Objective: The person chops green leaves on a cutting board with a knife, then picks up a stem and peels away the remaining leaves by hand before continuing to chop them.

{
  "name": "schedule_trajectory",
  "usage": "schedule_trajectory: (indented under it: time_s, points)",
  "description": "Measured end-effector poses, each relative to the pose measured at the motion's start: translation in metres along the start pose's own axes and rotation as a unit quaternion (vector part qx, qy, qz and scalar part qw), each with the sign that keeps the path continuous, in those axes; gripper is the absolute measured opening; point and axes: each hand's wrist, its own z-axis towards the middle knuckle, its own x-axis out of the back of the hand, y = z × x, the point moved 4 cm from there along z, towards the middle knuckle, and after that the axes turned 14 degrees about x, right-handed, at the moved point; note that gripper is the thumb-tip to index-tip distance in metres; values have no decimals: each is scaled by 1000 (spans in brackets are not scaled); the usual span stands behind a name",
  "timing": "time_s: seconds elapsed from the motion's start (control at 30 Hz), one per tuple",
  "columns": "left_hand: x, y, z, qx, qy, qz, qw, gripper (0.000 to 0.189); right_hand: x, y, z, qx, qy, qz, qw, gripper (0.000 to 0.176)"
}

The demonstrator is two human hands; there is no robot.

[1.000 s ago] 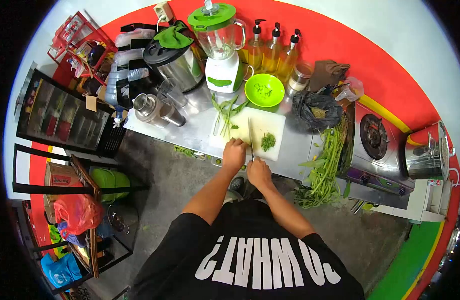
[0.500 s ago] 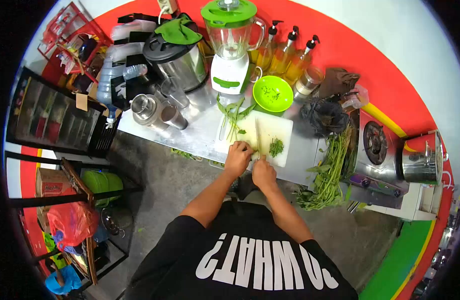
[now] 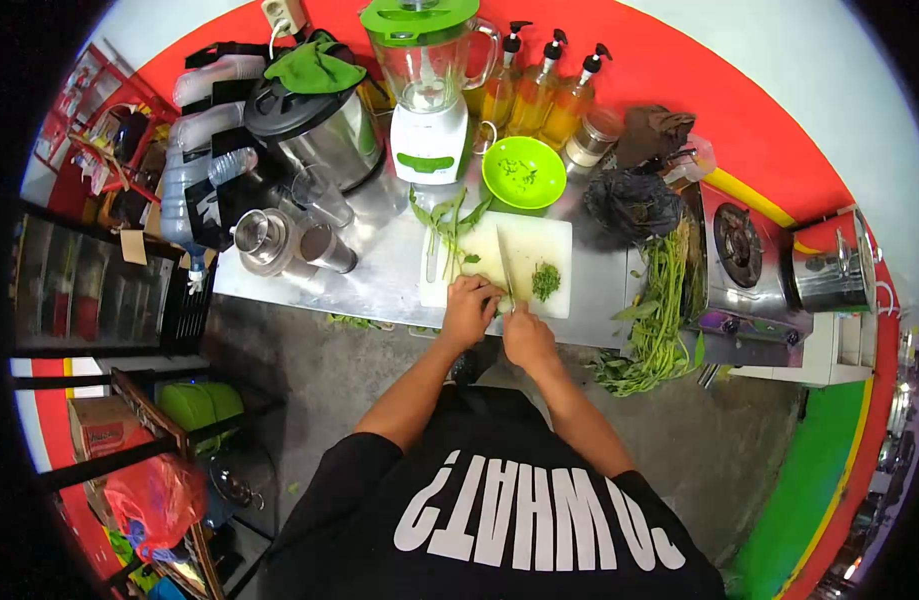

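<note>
We see the left hand [image 3: 469, 308] closed, its curled fingertips pinching a small pale green piece [image 3: 504, 304] at the near edge of the white cutting board [image 3: 551, 238]. The right hand [image 3: 527, 336] is closed around the handle of a knife [image 3: 506, 262], whose blade points to the far side and lies just right of the piece. The piece's underside is hidden from us. To the right of the blade we find a loose heap of chopped greens [image 3: 546, 281]; leafy stems [image 3: 447, 222] lie across the board's far left corner onto the bench [image 3: 384, 285]. Just beyond the board stands a green bowl [image 3: 553, 194] with some green bits inside.

We judge the piece to be light and fairly firm, perhaps slippery if wet, so we favour a hold from the left with the fingertips tucked back. The leaves look soft and easily bruised; we would lift them by their stems. The knife seems stiff and light, best held by its handle.
</note>
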Motion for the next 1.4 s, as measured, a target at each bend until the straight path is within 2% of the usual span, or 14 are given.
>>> schedule_trajectory:
  time_s: [0.17, 0.27, 0.4, 0.6, 0.67, 0.73, 0.8, 1.0, 1.07, 1.17, 1.27, 1.3, 1.33, 1.4]
  points:
    - [3, 2, 2, -22, 10, 11, 1000, 18, -10, -8, -13, -49, -18, 19, 998, 37]
    - [8, 6, 5, -19, 2, -8, 1000, 18, -12, -7, -1, -36, 15, 9, 999, 37]
    - [3, -3, 1, 2, -10, 6, 1000, 13, -3, -3, 1, -2, -17, 3, 1000, 37]
    - [2, -3, 0, -14, 13, -4, 1000, 12, -19, -5, -17, -45, -7, -33, 998, 38]
    - [4, -4, 1, -13, 9, 14, 1000, 15, -21, -6, -11, -9, 20, -19, 1000, 39]
    - [9, -3, 0, -34, 7, -21, 999, 20, -10, -6, -1, -22, 0, -23, 999, 39]
    - [11, -5, 0, -43, -5, -24, 999, 25, 6, -17, -1, 20, -64, -57, 996, 40]
    - [12, -9, 2, -29, -34, -38, 998, 35, -7, -16, -12, -51, -39, 3, 998, 43]
    - [11, -10, 3, -29, -40, -45, 998, 37, -19, -5, -7, -43, -25, 10, 999, 41]
    - [17, -3, 1, -2, -38, -70, 997, 36, -34, 15, 2, 79, -23, -47, 995, 42]
    - [18, -10, 2, -48, -38, -66, 996, 29, 9, -18, -9, 28, -55, -11, 998, 34]
    - [18, -10, 2, -47, -37, -68, 996, 29, -39, 19, 0, 54, -45, -53, 996, 34]
    - [17, -11, 2, -43, -40, -66, 996, 25, -37, 14, 0, 55, -47, -55, 996, 34]
    - [14, -12, 1, -37, -42, -64, 996, 22, -29, 0, -5, -37, -15, 12, 999, 36]
